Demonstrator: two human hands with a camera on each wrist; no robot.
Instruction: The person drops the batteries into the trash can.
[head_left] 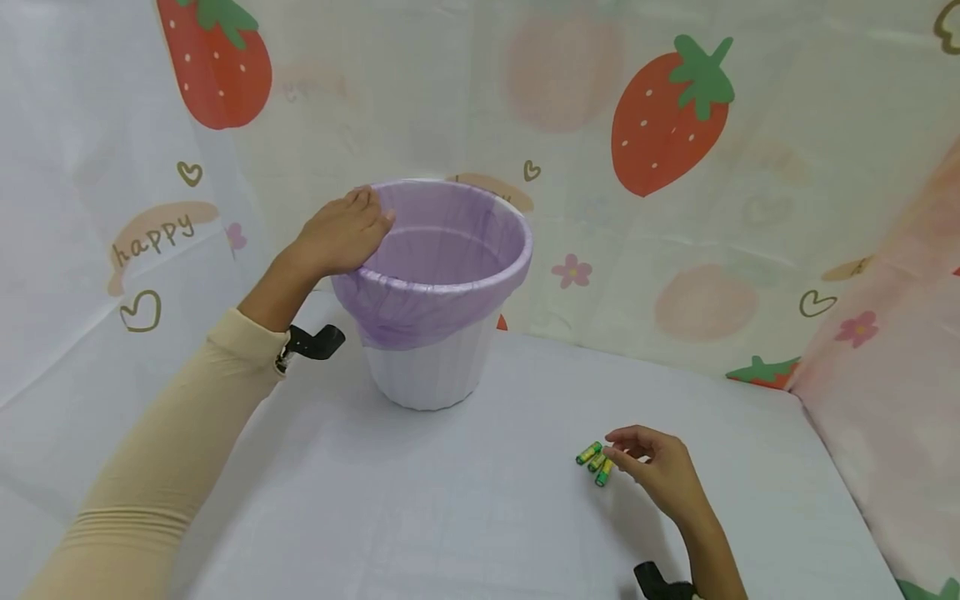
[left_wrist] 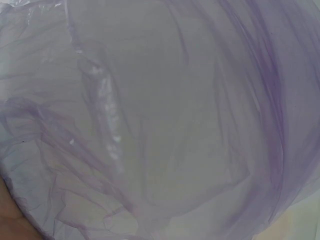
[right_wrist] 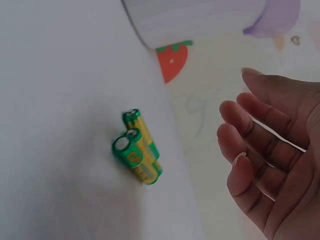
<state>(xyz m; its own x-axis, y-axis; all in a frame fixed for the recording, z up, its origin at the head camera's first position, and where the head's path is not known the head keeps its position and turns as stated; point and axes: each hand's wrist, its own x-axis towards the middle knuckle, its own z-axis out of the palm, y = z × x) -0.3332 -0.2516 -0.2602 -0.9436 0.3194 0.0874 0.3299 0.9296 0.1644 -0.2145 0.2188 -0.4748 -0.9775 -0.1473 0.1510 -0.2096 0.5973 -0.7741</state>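
Note:
A white trash bin point(head_left: 427, 375) stands upright, lined with a translucent purple bag point(head_left: 442, 304) folded over its rim. My left hand point(head_left: 341, 231) grips the bin's left rim over the liner; in the left wrist view the purple liner point(left_wrist: 175, 115) fills nearly everything. Three green and yellow batteries point(head_left: 596, 461) lie close together on the table, and the right wrist view shows the same batteries point(right_wrist: 139, 150). Beside and above them is my right hand point(head_left: 656, 467), its fingers loosely bent and apart from the thumb. Nothing is held in it.
A white cloth covers the table point(head_left: 450, 500). Behind the bin hangs a pale curtain point(head_left: 465, 67) printed with strawberries, hearts and flowers. A pinkish sheet point(head_left: 892, 400) bounds the right side. Black wrist cameras are strapped to both forearms.

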